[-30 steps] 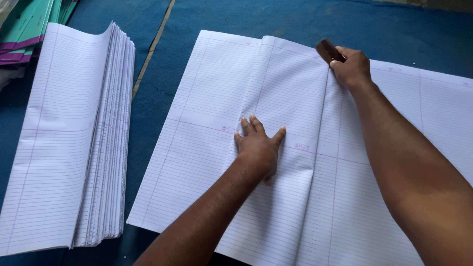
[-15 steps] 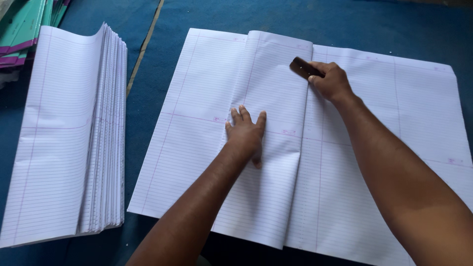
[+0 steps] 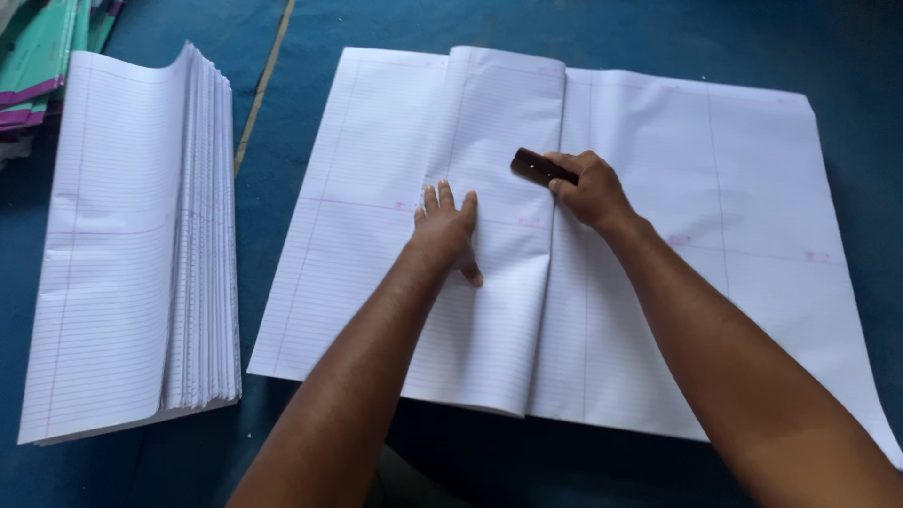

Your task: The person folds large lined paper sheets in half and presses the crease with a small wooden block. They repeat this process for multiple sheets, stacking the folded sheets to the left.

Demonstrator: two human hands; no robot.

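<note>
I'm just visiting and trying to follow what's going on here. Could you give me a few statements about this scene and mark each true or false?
1. The right hand holds a small dark tool against the paper. True.
2. The left hand lies flat on the folded ruled sheet. True.
3. The sheets are plain and unlined. False: they are ruled, with pink margin lines.
4. A stack of folded sheets lies to the right hand's side. False: it lies to the left.
5. The work surface is blue. True.

Blue cloth surface fills the scene. Yellowish seam line runs far-left. Green and purple covers stacked far-left corner. Light soft, even.
</note>
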